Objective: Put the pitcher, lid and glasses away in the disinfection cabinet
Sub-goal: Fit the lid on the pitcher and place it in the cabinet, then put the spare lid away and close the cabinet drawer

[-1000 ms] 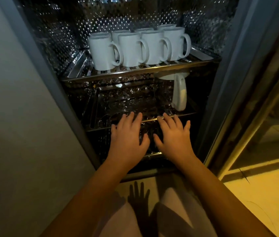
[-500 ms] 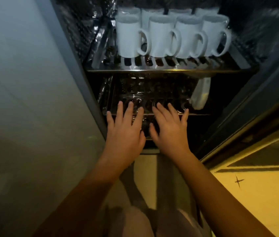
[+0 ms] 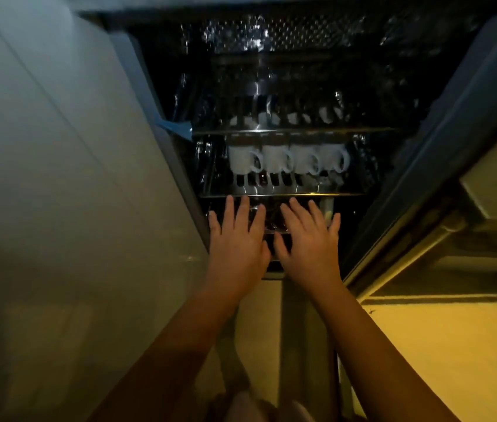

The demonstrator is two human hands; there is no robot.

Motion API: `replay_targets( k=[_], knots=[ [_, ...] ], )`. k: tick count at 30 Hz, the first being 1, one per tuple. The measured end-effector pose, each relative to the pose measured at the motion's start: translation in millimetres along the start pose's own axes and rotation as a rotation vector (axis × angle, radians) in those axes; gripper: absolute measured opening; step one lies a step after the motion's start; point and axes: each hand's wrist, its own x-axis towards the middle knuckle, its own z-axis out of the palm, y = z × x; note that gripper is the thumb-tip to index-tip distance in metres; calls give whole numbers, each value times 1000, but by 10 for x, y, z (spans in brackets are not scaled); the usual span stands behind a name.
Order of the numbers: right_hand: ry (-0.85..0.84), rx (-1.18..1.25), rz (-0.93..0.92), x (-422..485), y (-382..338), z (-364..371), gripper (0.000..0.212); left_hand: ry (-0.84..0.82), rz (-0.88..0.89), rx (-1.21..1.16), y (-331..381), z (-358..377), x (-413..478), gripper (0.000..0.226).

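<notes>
Two hands reach into the open disinfection cabinet (image 3: 271, 41), palms down, just below the mug shelf (image 3: 280, 195), the ref point for everything else. Left hand (image 3: 236, 245) sits under the shelf's left half, right hand (image 3: 309, 245) under its right half, and the thumbs nearly meet btwn them. Fingers of both are straight, a little spread, pinching nothing. Fingertips end right under the shelf's front edge. Whether the palms press on the lower rack (image 3: 271, 231) or hang over it, can't tell, too dark.

Glasses (image 3: 271, 219): clear, only dim glints, on the lower rack under the mug shelf, seen in the gap btwn the hands. Count not readable. Pitcher (image 3: 328, 205): just a pale sliver under the shelf's right end, beside the right hand's outer fingers; touching or not, can't tell. Lid can't be made out.

On the mug shelf: four white mugs (image 3: 286, 159) in the front row, handles to the right. Above it is an upper shelf (image 3: 296, 130) w/ blurred whitish shapes. A blue tab (image 3: 174, 127) sticks out above & left of the mug shelf at the cabinet's left edge. Door (image 3: 423, 166) stands open to the right of the shelf, w/ a pale wall panel (image 3: 58, 178) to its left. Yellow-lit floor (image 3: 439, 345) lies below & right, w/ a small dark mark (image 3: 370, 312).
</notes>
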Motion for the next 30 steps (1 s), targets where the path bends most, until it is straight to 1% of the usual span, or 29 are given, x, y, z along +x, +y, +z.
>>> replay_targets(
  k=[2, 6, 9, 12, 16, 22, 26, 30],
  knots=[
    [-14, -1, 13, 51, -70, -327, 50, 19, 10, -12, 59, -333, -72, 61],
    [-14, -11, -22, 159, -185, -860, 50, 28, 22, -19, 116, -832, -199, 60],
    [-36, -14, -31, 202, -277, -1183, 50, 34, 61, -30, 201, -1132, -264, 59],
    [-15, -21, -30, 220, -325, -1455, 49, 51, 119, -44, 312, -1360, -303, 57],
    [59, -24, -28, 258, -300, -1712, 48, 66, 136, 13, 392, -1541, -295, 58],
    [8, -41, 10, 381, -239, -2040, 49, 67, 179, 12, 555, -1727, -195, 59],
    [-3, -54, 33, 455, -182, -2185, 53, 88, 192, 40, 595, -1817, -139, 61],
    [5, -40, 61, 518, -159, -2253, 54, 112, 223, 11, 625, -1912, -26, 61]
  ],
)
